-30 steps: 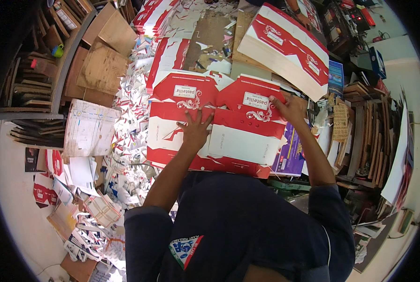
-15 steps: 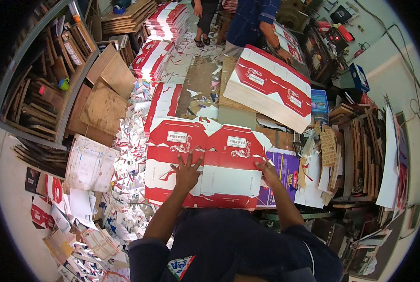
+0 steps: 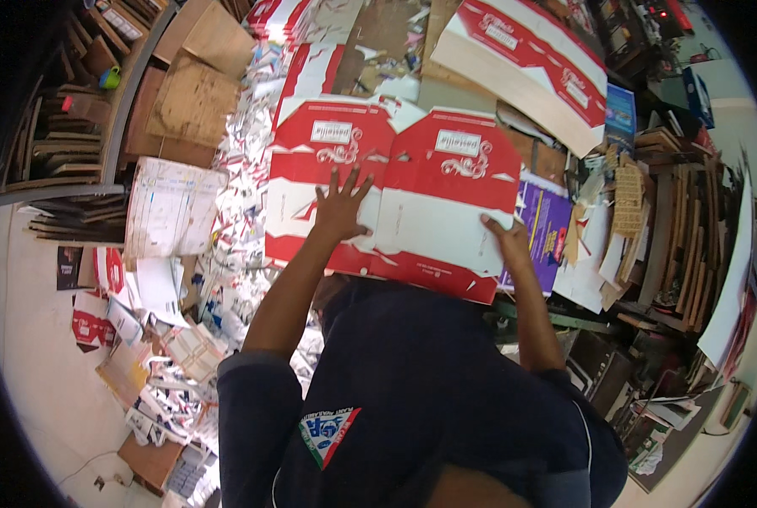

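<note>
The navy short-sleeved shirt (image 3: 412, 372) bears a triangular multicoloured badge (image 3: 327, 432) and white piping (image 3: 588, 436).

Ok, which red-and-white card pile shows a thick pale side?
The slanted pile, upper right, beyond the right hand: its deep cream side shows. The printed card under the left hand shows mainly its top.

A red-and-white printed cardboard blank (image 3: 433, 216) lies spread out, printed side up, directly before a person in a dark shirt (image 3: 446, 372). Two matching halves sit side by side, each with a white label and pale scrollwork on its red far section, a white band across the middle and red along the near edge. Far corners slant; whether it is one sheet or two, onlookers cannot tell.
</note>
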`<state>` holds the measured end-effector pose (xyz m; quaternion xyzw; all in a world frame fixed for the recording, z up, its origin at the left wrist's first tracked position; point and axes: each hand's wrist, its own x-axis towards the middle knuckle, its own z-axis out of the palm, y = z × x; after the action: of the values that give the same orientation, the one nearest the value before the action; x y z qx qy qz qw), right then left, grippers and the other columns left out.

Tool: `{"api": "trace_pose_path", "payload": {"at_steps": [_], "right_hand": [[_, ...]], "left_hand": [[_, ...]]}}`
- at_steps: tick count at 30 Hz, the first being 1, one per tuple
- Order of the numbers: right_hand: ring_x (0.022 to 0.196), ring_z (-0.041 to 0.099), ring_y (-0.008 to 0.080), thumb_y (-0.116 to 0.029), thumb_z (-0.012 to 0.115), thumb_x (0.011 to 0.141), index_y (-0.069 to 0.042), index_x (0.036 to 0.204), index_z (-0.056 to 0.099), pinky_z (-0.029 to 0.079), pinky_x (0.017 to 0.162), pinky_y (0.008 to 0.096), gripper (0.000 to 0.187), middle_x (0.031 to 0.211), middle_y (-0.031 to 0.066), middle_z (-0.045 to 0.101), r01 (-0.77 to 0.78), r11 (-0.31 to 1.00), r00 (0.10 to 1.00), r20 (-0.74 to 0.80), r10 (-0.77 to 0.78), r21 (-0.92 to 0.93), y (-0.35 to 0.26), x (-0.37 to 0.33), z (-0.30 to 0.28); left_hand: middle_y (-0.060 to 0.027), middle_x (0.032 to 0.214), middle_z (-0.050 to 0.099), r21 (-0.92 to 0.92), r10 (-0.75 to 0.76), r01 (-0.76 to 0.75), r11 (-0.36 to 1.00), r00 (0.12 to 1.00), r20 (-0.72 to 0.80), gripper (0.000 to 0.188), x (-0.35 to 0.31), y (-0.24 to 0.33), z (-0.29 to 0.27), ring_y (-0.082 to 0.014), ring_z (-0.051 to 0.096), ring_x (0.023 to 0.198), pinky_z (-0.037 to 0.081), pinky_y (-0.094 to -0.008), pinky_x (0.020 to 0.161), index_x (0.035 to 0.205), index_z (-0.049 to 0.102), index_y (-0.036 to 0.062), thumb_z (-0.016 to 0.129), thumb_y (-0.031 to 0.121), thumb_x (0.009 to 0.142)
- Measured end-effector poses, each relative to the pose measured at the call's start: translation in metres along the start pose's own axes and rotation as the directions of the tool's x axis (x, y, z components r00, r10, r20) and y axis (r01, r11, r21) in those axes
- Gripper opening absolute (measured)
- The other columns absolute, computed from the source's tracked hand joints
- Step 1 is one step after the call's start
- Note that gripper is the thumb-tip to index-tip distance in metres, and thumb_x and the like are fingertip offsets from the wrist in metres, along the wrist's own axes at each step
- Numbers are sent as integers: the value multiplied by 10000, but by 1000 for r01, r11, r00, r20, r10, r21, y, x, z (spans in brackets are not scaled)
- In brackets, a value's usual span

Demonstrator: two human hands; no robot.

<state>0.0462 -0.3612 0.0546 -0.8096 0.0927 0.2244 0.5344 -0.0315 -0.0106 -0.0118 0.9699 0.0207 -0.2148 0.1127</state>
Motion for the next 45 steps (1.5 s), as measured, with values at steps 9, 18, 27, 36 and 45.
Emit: {"api": "trace_pose_path", "payload": {"at_steps": [9,18,27,36,45], "right_hand": [[582,691,249,-340,736,874,15,985,702,522,565,372,374,633,156,669,307,901,952,108,-287,-306,-119,-59,77],[545,648,207,-355,755,857,14,996,698,504,543,355,399,619,145,657,310,895,939,253,-234,-321,-140,-52,106],[856,697,187,-327,780,864,17,1205,636,554,742,315,506,1054,102,715,-267,954,962,-24,273,135,6,3,-2],[1001,671,338,-676,483,942,102,1151,666,491,882,428,825,1082,264,696,-321,906,855,-496,152,-276,54,37,19],[526,463,144,-414,713,923,13,742,625,397,500,343,472,557,106,534,345,812,681,-470,-562,-472,-68,-99,107]], "left_hand": [[-96,1663,117,-70,-89,84,994,994,-67,1157,-8,8,4,-448,110,1502,298,-750,1057,1570,230,331,883,469,625],[-69,1667,106,-98,-230,224,970,971,-58,1016,-30,2,24,-445,125,1498,307,-746,1048,1554,301,296,815,484,698],[-54,1682,8,-99,-124,127,987,992,35,1302,-35,-12,16,-462,85,1503,313,-751,1039,1597,112,334,847,655,572],[-80,1679,-53,-124,-129,137,983,989,70,1266,-34,-4,15,-451,-48,1513,227,-832,1012,1604,94,279,835,613,633],[-103,1674,-26,-92,-137,147,985,985,106,1258,-32,-7,18,-480,-19,1503,250,-829,1002,1602,125,257,833,625,629]]}}
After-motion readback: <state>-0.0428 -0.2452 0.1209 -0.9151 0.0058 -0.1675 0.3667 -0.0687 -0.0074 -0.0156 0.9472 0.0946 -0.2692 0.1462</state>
